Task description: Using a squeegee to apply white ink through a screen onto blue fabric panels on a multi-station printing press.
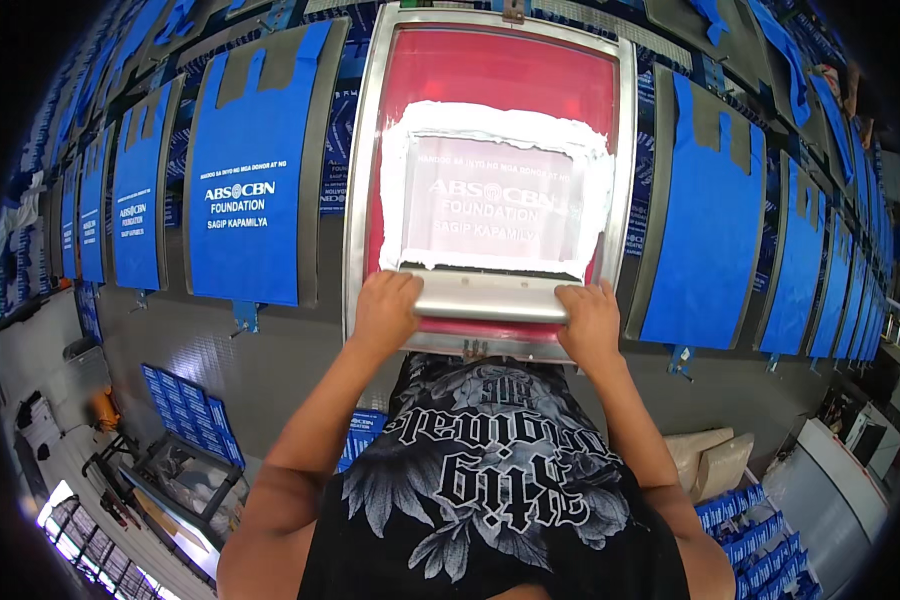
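Note:
A screen printing frame (361, 190) with a metal rim and red mesh lies in front of me. White ink (395, 170) borders a paler printed window on the mesh. Across the near part of the screen lies a metal-handled squeegee (492, 297). My left hand (389, 310) is closed round its left end, and my right hand (590, 318) grips its right end. The squeegee's blade edge is hidden under the handle, at the near edge of the ink.
Blue bags lie on grey boards in a row: one bag (245, 180) at left, another (705, 220) at right, several beyond. Metal clamps (680, 360) stick out along the near edge. Stacks of blue printed bags (192, 410) and a dark metal stand (185, 485) are lower left.

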Action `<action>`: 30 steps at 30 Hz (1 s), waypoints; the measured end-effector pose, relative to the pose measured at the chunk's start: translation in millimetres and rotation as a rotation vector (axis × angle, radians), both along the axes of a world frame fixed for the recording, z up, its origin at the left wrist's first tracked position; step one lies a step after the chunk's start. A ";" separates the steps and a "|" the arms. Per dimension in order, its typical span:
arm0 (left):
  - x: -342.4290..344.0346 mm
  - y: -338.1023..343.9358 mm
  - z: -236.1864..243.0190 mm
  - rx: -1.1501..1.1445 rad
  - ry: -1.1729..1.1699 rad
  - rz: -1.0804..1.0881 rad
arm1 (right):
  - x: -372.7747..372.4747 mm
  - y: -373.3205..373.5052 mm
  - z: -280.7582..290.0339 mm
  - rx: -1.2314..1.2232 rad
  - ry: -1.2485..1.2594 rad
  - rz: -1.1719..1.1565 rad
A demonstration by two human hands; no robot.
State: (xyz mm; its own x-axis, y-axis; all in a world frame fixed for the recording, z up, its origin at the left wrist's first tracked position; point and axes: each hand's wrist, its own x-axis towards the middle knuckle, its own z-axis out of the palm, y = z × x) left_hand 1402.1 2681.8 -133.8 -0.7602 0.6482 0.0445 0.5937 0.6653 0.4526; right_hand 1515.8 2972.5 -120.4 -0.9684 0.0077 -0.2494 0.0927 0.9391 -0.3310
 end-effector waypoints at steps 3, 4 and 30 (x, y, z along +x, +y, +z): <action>-76.1 36.9 -1.8 -0.215 -0.146 0.132 | -71.2 26.9 -12.5 0.122 0.033 0.011; -111.7 48.4 -9.4 -0.213 -0.057 0.077 | -109.0 42.5 -11.0 0.171 -0.001 0.016; 149.9 11.6 -31.5 0.445 -1.357 0.291 | -248.6 71.3 11.7 0.024 0.112 0.157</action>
State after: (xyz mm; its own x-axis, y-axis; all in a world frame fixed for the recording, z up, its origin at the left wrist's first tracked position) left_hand 1552.0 2693.4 -165.2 -0.4795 0.5916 -0.6481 -0.5777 0.3431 0.7406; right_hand 1267.2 3043.8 -108.6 -0.9799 -0.1408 -0.1411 -0.0916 0.9468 -0.3085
